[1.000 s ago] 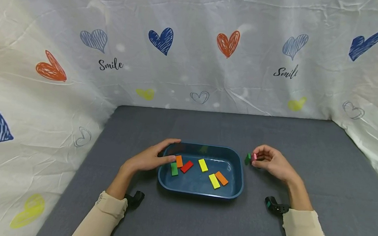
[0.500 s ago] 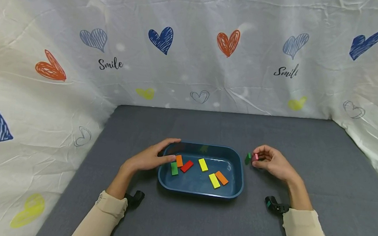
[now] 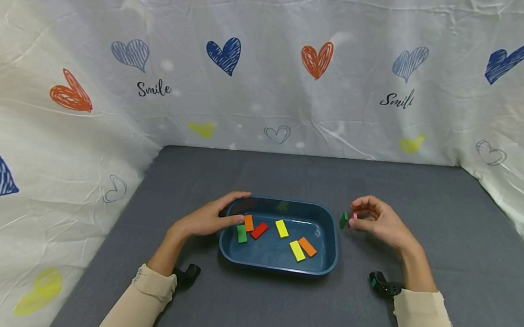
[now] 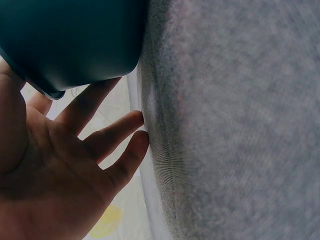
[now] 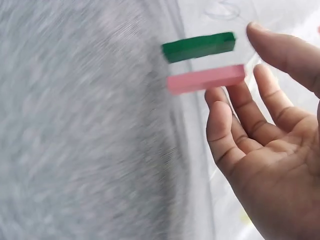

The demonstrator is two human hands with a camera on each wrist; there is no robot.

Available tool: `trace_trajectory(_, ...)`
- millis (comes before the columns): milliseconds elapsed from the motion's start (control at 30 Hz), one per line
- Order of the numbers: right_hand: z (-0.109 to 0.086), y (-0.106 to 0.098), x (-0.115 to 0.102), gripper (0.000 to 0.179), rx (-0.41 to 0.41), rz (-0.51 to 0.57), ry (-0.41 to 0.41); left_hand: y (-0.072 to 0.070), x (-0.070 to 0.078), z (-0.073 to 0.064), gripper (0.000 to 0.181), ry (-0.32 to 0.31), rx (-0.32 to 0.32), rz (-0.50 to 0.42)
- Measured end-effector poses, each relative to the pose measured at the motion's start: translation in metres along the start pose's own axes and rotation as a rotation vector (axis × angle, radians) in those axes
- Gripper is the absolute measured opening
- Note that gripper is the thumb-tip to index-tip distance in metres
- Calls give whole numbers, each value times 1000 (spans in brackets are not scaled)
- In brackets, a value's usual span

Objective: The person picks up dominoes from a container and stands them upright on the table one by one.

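My left hand [image 3: 209,219] holds the left end of a dark blue tray [image 3: 276,266], thumb over the rim and fingers along the outer wall. Its lower fingers spread apart below the tray wall [image 4: 100,40] in the left wrist view. To the right of the tray, a green block [image 5: 200,47] and a pink block [image 5: 205,79] stand upright side by side with a small gap. My right hand [image 3: 381,225] is loosely around the pink block; in the right wrist view its thumb is off the block and its fingertips are close behind it.
Inside the tray lie a green block [image 3: 242,234], a red block [image 3: 259,231], two orange blocks [image 3: 307,247] and two yellow blocks [image 3: 281,229]. A dark grey cloth [image 3: 275,317] covers the table. A white curtain [image 3: 266,16] with printed hearts hangs behind and at both sides.
My right hand has loosened from the pink block and risen slightly, fingers spreading. The pink block stays standing beside the green one. My left hand and the tray have not moved.
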State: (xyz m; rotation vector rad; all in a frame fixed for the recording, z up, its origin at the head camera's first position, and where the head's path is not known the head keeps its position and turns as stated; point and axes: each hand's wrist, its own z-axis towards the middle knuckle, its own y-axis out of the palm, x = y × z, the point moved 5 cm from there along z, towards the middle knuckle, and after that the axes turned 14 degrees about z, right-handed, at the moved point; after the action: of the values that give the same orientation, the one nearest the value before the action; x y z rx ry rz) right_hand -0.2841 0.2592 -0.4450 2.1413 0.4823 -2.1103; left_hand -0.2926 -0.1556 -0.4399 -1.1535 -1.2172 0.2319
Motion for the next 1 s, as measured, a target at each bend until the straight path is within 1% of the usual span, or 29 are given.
trace_trajectory(67, -1, 2, -6, 52, 2, 12, -11, 0, 0, 0, 64, 3, -1, 1)
trace_trajectory(200, -2, 9, -21, 54, 20, -6, -59, 0, 1, -1, 65, 10, -5, -2)
trace_trajectory(367, -3, 22, -38, 49, 24, -13, -141, -1, 1, -1, 65, 4, -6, -3)
trace_trajectory(467, -3, 30, -44, 45, 14, -20, -167, -1, 1, -1, 65, 3, -7, -3)
trace_trajectory(733, -1, 56, -55, 42, -68, -5, -220, -2, 1, 0, 66, 12, -7, 0)
trace_trajectory(867, 1, 74, -56, 42, -133, 4, -224, -1, 1, 1, 65, 11, -5, 2)
trace_trajectory(1000, 2, 96, -55, 42, -229, 23, -225, -1, 1, 1, 65, 0, -5, 10)
